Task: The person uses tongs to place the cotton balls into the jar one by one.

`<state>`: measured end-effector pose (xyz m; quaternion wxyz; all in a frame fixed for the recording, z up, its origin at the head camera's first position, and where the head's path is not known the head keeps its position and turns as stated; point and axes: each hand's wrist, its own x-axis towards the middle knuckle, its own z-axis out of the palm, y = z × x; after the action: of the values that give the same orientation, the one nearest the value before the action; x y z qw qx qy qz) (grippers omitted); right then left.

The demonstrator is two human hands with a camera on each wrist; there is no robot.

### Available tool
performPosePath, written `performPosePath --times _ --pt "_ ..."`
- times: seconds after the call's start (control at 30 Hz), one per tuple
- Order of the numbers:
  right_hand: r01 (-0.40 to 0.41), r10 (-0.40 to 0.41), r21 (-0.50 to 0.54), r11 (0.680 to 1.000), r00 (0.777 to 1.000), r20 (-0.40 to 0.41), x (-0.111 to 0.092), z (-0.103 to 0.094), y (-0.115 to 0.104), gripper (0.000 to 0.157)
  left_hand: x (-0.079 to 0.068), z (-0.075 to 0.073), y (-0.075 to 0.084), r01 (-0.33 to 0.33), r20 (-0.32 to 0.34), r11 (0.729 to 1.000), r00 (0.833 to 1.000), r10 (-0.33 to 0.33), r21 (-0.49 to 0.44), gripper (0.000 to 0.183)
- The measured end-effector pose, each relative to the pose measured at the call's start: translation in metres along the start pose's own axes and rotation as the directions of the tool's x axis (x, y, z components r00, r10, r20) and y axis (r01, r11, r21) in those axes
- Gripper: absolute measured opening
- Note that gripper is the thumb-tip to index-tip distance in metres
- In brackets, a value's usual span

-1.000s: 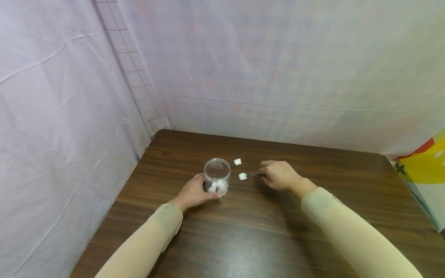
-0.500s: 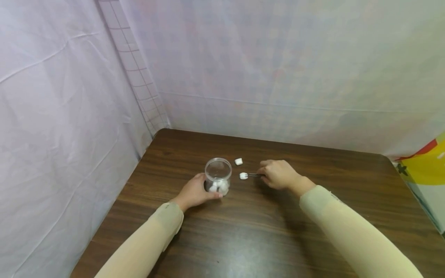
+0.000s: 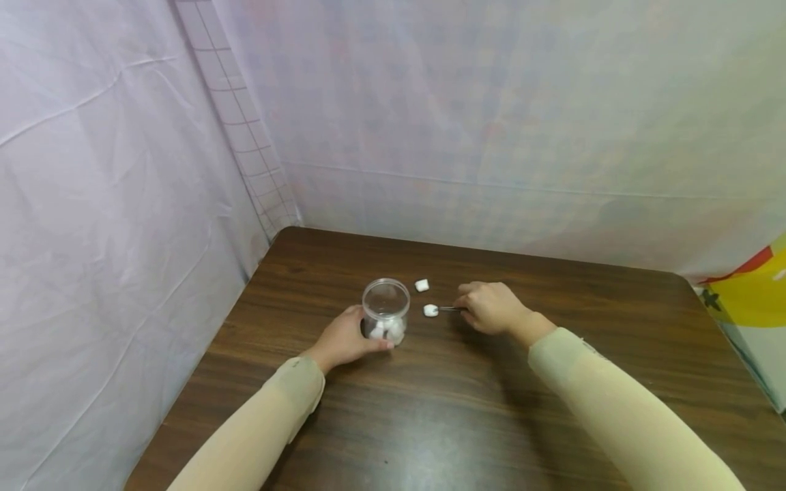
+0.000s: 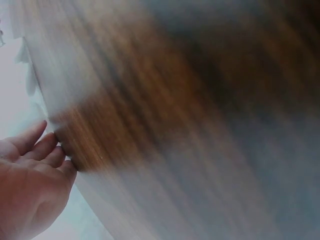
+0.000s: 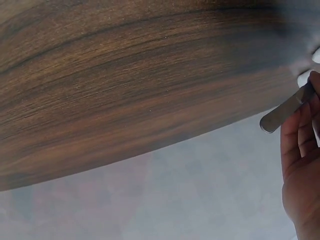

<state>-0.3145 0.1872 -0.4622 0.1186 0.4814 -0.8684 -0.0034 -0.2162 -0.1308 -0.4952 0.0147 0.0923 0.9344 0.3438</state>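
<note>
My left hand (image 3: 346, 339) holds a clear, lidless jar (image 3: 385, 310) upright on the table, its thumb across the front and its other fingers partly hidden behind. Several soft white pieces (image 3: 393, 329), like marshmallows or cotton balls, lie in the bottom of the jar. My right hand (image 3: 491, 308) pinches metal tweezers (image 3: 451, 309), whose rounded back end shows in the right wrist view. The tips of the tweezers are at a small white piece (image 3: 430, 310) just right of the jar. A second white piece (image 3: 421, 285) lies a little farther back.
The brown wood-grain table (image 3: 393, 416) ends at a back edge close to a pale hanging cloth (image 3: 491, 123). More white cloth (image 3: 92, 239) hangs along the left side. A yellow and red object (image 3: 755, 290) stands beyond the right edge.
The prongs of the tweezers have drawn closer together at the white piece. Both hands and the jar stay nearly in place; the view has shifted slightly.
</note>
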Motion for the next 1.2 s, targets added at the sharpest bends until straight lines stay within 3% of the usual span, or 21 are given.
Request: performPosePath --times 0.27,0.53,0.87,1.2 --pt "-0.02 0.02 -0.003 1.0 1.0 -0.013 -0.007 -0.01 0.001 0.016 0.001 0.001 0.0 -0.007 -0.006 1.0 1.0 0.007 0.002 0.084" --pt "-0.009 0.007 -0.028 1.0 0.998 -0.065 -0.017 -0.039 0.002 0.012 -0.001 0.0 0.002 0.002 -0.005 1.0 1.0 -0.002 -0.005 0.085" --pt "0.073 -0.08 -0.069 0.995 0.991 -0.103 -0.01 -0.071 -0.005 0.012 -0.003 0.0 0.003 0.0 -0.007 1.0 1.0 -0.001 -0.008 0.083" --pt "0.162 -0.174 -0.07 0.984 0.962 -0.211 0.008 -0.098 -0.021 0.01 -0.003 -0.003 0.006 0.003 -0.002 1.0 1.0 -0.003 -0.013 0.082"
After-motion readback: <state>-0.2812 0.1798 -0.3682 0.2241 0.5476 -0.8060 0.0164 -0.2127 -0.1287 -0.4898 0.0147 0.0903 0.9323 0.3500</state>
